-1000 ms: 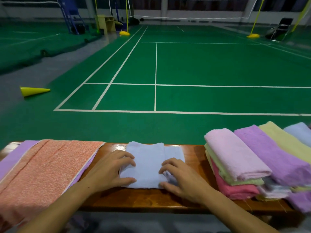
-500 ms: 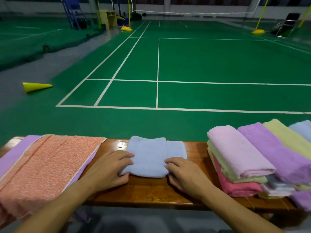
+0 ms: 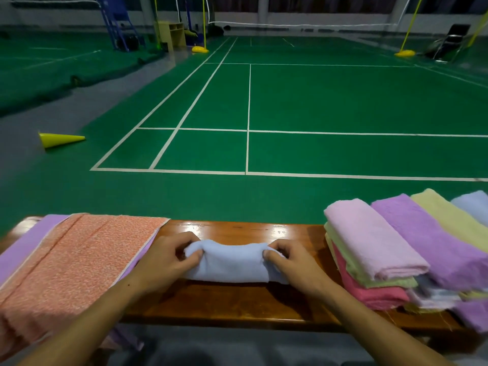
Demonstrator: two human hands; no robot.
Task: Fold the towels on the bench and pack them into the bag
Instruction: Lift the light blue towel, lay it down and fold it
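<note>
Lower centre of frame: folded light-blue towel (image 3: 233, 264) on wooden bench (image 3: 237, 305), pinched at left end by left hand (image 3: 169, 260), at right end by right hand (image 3: 293, 265).

An indoor sports hall with badminton courts. A green court floor (image 3: 343, 101) marked with white boundary lines (image 3: 248, 151) stretches ahead to a net (image 3: 303, 23) strung between yellow posts (image 3: 412, 22) on yellow weighted bases. A yellow training cone (image 3: 59, 140) lies on its side on a grey walkway (image 3: 39, 122) between courts. A blue umpire's stand (image 3: 116, 25), a small wooden cabinet (image 3: 171, 33) and a dark folding chair (image 3: 451, 40) sit at the far end. In the foreground runs a polished wooden bench (image 3: 237, 299) at the court's edge.
</note>
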